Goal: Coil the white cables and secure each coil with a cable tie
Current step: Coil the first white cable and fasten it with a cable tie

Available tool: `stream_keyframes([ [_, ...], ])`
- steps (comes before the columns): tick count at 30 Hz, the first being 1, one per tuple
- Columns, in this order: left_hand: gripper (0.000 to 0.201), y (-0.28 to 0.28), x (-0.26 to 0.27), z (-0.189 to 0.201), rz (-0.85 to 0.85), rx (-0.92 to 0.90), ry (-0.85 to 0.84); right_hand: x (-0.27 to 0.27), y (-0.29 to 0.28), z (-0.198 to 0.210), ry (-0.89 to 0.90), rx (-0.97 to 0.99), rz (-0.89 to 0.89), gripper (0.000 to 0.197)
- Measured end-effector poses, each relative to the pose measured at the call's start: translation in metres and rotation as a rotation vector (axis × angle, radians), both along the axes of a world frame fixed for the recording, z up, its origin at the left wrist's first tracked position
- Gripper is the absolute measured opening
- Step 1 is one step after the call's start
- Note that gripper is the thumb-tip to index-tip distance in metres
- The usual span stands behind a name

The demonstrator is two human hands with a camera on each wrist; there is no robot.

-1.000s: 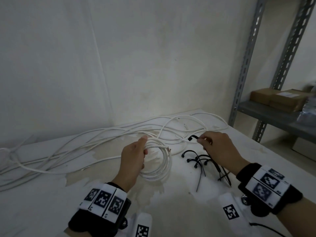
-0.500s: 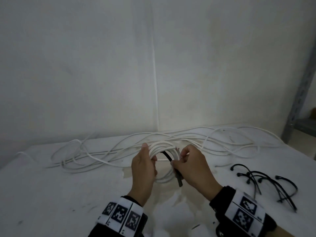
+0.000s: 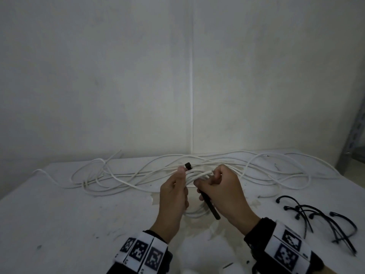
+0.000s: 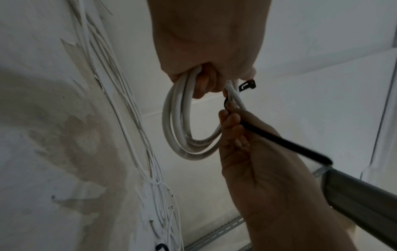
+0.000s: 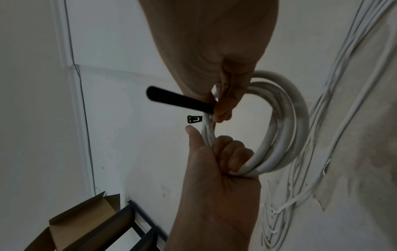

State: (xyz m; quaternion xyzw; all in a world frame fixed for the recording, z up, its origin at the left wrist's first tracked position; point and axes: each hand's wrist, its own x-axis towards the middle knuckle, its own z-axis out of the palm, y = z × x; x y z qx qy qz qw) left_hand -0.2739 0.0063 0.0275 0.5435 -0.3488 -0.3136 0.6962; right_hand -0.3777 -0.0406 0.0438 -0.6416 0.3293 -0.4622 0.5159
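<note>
A white tabletop (image 3: 79,210) with a stained, peeling surface stands against a plain white wall (image 3: 138,76); at the far right edge a grey metal shelf post (image 3: 355,135) is visible. In the right wrist view a brown open cardboard box (image 5: 81,224) sits on a dark frame.

Long loose white cables (image 3: 122,178), thin and round, lie in tangled loops along the back of the tabletop. To the right, well apart from the hands, several spare black plastic cable ties (image 3: 324,220) lie in a small heap, each one curved.

The left hand (image 3: 173,200) has its fingers curled around a smooth round coil of white cable (image 5: 285,129) of several turns, and holds it above the tabletop; the thumb points straight up along the bundle. The right hand (image 3: 223,194) pinches a black flat cable tie (image 4: 285,144) between thumb and fingers, close to the coil. The tie passes around the cable strands near the left thumb. Its small square head (image 3: 188,166) sticks out just beside the tip of the left thumb, and its long tail (image 3: 210,206) hangs down toward the person, below the right hand. The tail is not inside the head.
</note>
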Motion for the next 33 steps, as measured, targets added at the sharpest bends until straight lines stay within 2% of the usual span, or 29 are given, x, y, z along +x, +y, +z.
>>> stream_keyframes([
  [4, 0.038, -0.002, 0.004, 0.004, 0.014, 0.016, 0.046, -0.006, 0.002, 0.001, -0.021, -0.002, 0.072, 0.042],
  [8, 0.049, -0.001, 0.008, 0.006, 0.018, -0.008, 0.139, -0.007, 0.002, 0.002, -0.069, 0.057, 0.225, 0.018],
  [10, 0.053, 0.000, 0.010, 0.007, 0.027, -0.023, 0.166, -0.009, 0.000, -0.003, -0.035, 0.011, 0.320, 0.025],
  [12, 0.053, 0.000, 0.012, 0.008, 0.038, -0.019, 0.177, -0.011, 0.002, -0.007, 0.052, -0.134, 0.380, 0.037],
  [13, 0.053, -0.001, 0.012, 0.008, 0.042, -0.013, 0.178, -0.011, 0.004, -0.007, 0.087, -0.209, 0.385, 0.035],
  [16, 0.049, -0.003, 0.013, 0.007, 0.046, -0.005, 0.185, -0.009, 0.005, -0.009, 0.094, -0.358, 0.338, 0.020],
  [19, 0.043, -0.003, 0.012, 0.008, 0.053, -0.014, 0.212, -0.006, 0.005, -0.007, 0.051, -0.385, 0.296, 0.011],
  [21, 0.034, -0.001, 0.010, 0.009, 0.042, -0.027, 0.218, -0.005, 0.005, -0.006, 0.053, -0.419, 0.269, 0.014],
  [24, 0.040, 0.001, 0.006, 0.011, 0.026, -0.039, 0.222, -0.004, 0.004, -0.004, 0.086, -0.461, 0.202, 0.027],
  [29, 0.033, -0.002, 0.005, 0.011, 0.027, 0.009, 0.225, -0.002, 0.001, -0.004, 0.112, -0.316, 0.134, 0.031],
  [33, 0.032, -0.001, 0.005, 0.010, 0.023, 0.022, 0.202, -0.002, 0.001, 0.000, 0.145, -0.293, 0.135, 0.033],
])
